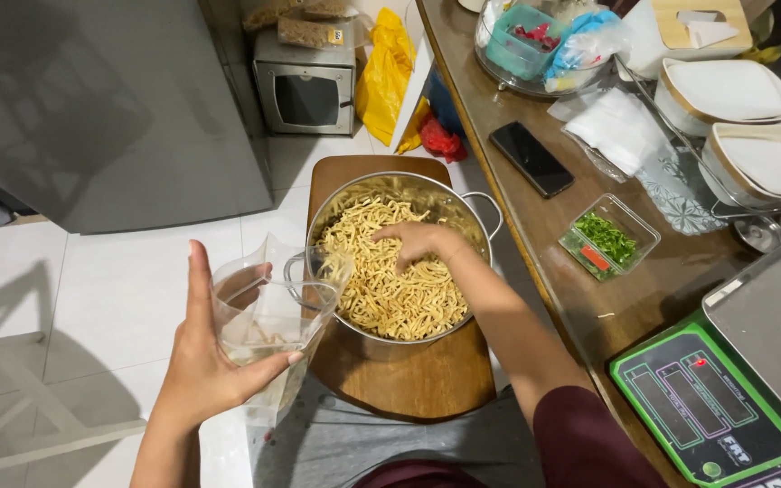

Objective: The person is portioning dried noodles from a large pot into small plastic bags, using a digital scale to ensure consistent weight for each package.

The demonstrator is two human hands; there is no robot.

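While one steel pot [406, 262] sits on one round wooden board [409, 380], the right hand [419, 242] lies inside it, fingers bent into pale yellow, crinkled noodle strands [390, 289]. The left hand [205, 361] is clamped around one clear plastic bag [268, 316]. Alongside: one black phone [531, 159], two stacked white plates [743, 117], one green scale [716, 407].

Left hand [205, 357] cupped, right hand [419, 242] plunged.
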